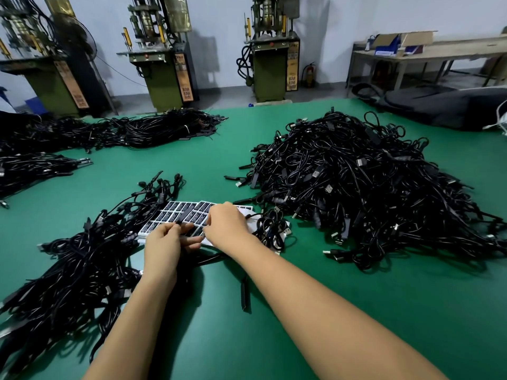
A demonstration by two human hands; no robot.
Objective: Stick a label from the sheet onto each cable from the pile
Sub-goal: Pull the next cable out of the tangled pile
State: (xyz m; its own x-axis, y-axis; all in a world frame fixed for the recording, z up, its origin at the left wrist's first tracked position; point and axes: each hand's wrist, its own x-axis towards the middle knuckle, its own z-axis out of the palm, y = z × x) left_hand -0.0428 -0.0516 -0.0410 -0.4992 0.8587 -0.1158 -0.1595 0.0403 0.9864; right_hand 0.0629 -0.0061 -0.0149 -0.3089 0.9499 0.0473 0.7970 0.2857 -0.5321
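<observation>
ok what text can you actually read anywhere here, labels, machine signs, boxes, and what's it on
None can be quoted as it reads.
Label sheet: white print on black labels, too small.
Orange signs on the machines: characters blurred.
Panel on the right machine: print too small.
Cardboard box on the bench: no legible print.

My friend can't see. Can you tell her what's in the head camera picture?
A person's left hand holds a black cable part over a label sheet while the right hand picks at the sheet. Big piles of black cables lie around on a green table.
</observation>
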